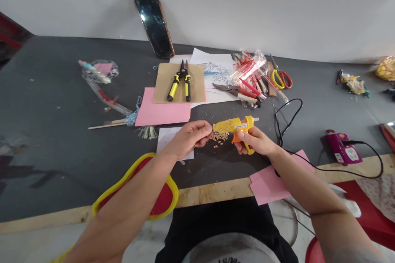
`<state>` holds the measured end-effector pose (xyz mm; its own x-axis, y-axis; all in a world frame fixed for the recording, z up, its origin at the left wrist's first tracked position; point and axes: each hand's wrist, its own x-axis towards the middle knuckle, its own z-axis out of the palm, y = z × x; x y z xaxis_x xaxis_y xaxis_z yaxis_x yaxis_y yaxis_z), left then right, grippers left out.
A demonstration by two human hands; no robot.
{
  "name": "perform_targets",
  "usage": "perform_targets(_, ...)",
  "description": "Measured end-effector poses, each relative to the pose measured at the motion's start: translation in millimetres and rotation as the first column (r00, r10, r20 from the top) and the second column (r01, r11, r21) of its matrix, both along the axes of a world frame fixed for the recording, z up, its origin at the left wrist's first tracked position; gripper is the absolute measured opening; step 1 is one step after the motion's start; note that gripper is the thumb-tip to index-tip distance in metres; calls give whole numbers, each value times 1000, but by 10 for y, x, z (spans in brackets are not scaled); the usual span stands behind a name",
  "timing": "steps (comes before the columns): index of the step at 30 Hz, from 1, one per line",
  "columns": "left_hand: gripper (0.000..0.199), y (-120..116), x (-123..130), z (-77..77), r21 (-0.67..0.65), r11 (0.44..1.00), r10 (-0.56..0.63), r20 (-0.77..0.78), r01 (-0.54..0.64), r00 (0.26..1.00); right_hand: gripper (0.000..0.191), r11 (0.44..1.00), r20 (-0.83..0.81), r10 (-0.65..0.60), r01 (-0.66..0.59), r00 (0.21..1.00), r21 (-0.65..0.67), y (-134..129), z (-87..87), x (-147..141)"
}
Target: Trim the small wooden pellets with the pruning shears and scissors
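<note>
Gripping the yellow glue gun just above the tabletop, near its front edge: right hand wrapped round the handle, left hand pinched at the nozzle end, can't tell what's between the fingertips. Gun body is chunky yellow plastic with scuffs and dark specks, orange trigger, small orange glow by the handle, pale translucent glue stick poking out the back. White label on its side, print too small to read. Purple power box has white stickers, also unreadable; black cord plugs into it. Short tan pellets scattered under the gun. Yellow-and-black shears lie with blades parted on stiff brown card, smooth pink paper next to it. Red-tipped sticks bundled in crinkly clear plastic.
</note>
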<state>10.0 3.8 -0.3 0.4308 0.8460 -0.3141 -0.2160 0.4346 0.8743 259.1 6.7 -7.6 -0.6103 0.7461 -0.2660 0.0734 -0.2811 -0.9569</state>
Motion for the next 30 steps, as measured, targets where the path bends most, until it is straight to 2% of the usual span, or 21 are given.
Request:
perform_targets(5,52,8,1,-22,-11,1000,20,22,-20,1000,59,999,-28,-34,34,999,-9,-2,-38,11)
perform_targets(8,54,23,-4,-19,-48,997,69,62,-66,996,56,995,-123,-98,93,988,-42,4,-51,15)
perform_targets(13,23,48,-16,4,-154,982,129,108,-111,986,55,980,-232,-187,165,955,-109,13,-36,1)
perform_targets(16,43,50,-20,3,-174,977,149,161,-120,976,53,974,-242,-195,158,950,-161,6,-30,-12)
perform_targets(19,41,47,-19,6,-163,975,182,180,-153,967,52,968,-266,-207,158,941,-194,-1,-35,-26)
perform_targets(25,13,64,-22,28,-165,974,180,170,-152,969,52,955,-297,-292,264,909,-133,31,-42,-21)
perform_targets(27,15,76,-35,19,-159,974,183,138,-160,973,53,952,-286,-307,288,908,-108,55,-19,-15)
perform_targets(30,31,96,-58,-5,-116,978,186,83,-176,979,51,944,-249,-327,325,912,-47,91,70,-6)
